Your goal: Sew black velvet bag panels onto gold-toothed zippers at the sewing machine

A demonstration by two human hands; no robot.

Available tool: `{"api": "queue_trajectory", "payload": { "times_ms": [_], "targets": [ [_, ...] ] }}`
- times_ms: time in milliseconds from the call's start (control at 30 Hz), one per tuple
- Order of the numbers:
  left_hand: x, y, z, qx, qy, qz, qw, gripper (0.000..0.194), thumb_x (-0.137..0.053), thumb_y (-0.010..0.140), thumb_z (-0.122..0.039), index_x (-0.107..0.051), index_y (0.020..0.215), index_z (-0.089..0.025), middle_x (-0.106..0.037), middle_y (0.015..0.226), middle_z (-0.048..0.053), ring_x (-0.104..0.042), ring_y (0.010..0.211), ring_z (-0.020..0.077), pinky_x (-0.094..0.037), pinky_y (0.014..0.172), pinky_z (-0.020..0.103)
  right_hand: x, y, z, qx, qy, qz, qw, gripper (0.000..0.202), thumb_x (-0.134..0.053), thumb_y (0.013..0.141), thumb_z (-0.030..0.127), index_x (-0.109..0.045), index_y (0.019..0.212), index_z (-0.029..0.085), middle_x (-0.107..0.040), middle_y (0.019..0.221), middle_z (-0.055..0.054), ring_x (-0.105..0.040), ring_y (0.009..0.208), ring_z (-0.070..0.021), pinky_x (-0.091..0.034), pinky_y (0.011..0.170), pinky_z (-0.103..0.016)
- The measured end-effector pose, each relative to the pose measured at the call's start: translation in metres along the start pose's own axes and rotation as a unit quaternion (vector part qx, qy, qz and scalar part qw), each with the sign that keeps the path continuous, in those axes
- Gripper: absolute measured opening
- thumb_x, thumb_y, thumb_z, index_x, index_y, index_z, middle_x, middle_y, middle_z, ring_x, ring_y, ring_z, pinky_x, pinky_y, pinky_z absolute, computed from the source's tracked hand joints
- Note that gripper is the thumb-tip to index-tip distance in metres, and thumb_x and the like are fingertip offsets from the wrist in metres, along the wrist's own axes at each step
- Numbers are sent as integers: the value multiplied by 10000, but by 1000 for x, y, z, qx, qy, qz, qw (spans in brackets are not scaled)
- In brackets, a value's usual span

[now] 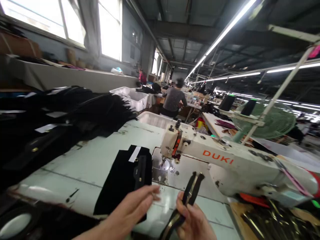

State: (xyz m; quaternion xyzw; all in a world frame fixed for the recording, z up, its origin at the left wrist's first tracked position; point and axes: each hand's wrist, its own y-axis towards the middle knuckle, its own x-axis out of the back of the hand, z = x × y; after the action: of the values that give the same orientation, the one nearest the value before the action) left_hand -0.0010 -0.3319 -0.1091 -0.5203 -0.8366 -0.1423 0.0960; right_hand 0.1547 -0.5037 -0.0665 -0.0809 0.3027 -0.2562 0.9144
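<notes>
At bottom center-right of the frame, right hand [193, 218]: thumb and fingers pinched around a black zipper [197, 186] with gold-colored teeth. Upper part of zipper points up toward the machine bed, rest trails below the hand to the bottom edge.

Bottom center, left hand [135, 206]: fingers extended and together, nothing gripped that I can see, slightly blurred. Sits over the lower right part of a black fabric panel [115, 181]; can't tell if it's touching. Panel lies flat on the pale table [92, 160], left of the needle area. On it: white label [135, 154] near the top, dark strip [140, 170] with small gold-colored bits along the right side.

Center right: white sewing machine [245, 163], "DUKI" in orange on the arm, head over the metal plate [180, 168]. Pink-handled tool [292, 176] lies on the machine, type unclear.

Lower right corner: pile of black-and-gold zippers [277, 221], orange item [255, 199] just behind.

Left side: big heap of black pieces [100, 110], some with white labels.

Upper right: two dark thread cones [226, 102] on a stand, green fan [272, 121] behind.

Upper center: white bins [140, 100], co-worker [173, 100] bent over another workstation.
</notes>
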Motion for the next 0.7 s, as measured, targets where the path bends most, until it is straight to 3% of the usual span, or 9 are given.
{"api": "queue_trajectory", "payload": {
  "times_ms": [67,133,200,267,367,500,567,633,700],
  "targets": [
    [-21,-5,-7,30,-163,111,980,595,-405,937,-689,-575,1306,-255,-660,1176,111,-661,1007,253,-545,829,350,-17,16,-18,-18,-12,16,1000,512,-787,637,681,-638,804,221,-408,572,87,-326,424,-27,-314,432,-158],
    [-34,-6,-9,63,-266,114,955,625,-525,867,-717,-612,1193,-191,-672,956,102,-651,792,209,-493,641,277,-24,27,-24,-21,-95,29,995,582,-677,687,771,-607,773,201,-408,526,85,-332,387,-32,-289,409,-164],
    [-36,-6,-9,97,-319,93,938,648,-620,806,-715,-614,1133,-156,-614,802,53,-549,636,140,-381,553,223,-23,35,-20,-22,-207,27,978,662,-584,717,826,-642,911,195,-480,543,61,-424,394,-63,-279,395,-173],
    [-34,-4,-10,115,-332,104,930,670,-650,770,-726,-631,1071,-128,-551,751,26,-436,585,100,-295,531,207,-19,41,-9,-8,-321,18,947,741,-517,739,851,-673,1013,180,-529,577,33,-501,457,-96,-327,426,-192],
    [-36,-3,-12,112,-368,120,915,672,-705,716,-726,-643,942,-97,-516,766,33,-395,615,92,-264,553,205,-18,48,10,19,-421,67,905,748,-434,798,840,-737,869,160,-602,641,-22,-592,624,-144,-473,627,-244],
    [-52,-4,-2,96,-429,98,893,652,-765,687,-684,-614,984,-125,-556,825,52,-470,672,112,-317,601,204,-17,56,23,-23,-394,136,909,806,-267,872,815,-744,966,173,-710,869,-75,-664,898,-211,-487,923,-329],
    [-59,-5,9,86,-411,71,905,633,-737,732,-674,-592,1027,-132,-588,793,48,-475,619,98,-310,559,195,-10,63,20,13,-463,105,880,784,-292,867,812,-726,971,167,-711,880,-79,-667,871,-205,-508,866,-313],
    [-63,-7,19,95,-398,49,911,613,-721,773,-648,-569,1070,-134,-627,771,51,-508,588,96,-324,540,192,1,73,13,46,-544,66,835,779,-330,829,836,-697,826,149,-680,709,-72,-652,664,-195,-519,629,-281],
    [-64,-7,23,121,-416,45,900,609,-740,774,-620,-562,1096,-135,-673,827,77,-599,651,126,-388,586,203,10,83,6,44,-582,44,811,723,-352,819,828,-622,684,171,-585,510,-31,-552,433,-173,-419,419,-267]
  ]
}}
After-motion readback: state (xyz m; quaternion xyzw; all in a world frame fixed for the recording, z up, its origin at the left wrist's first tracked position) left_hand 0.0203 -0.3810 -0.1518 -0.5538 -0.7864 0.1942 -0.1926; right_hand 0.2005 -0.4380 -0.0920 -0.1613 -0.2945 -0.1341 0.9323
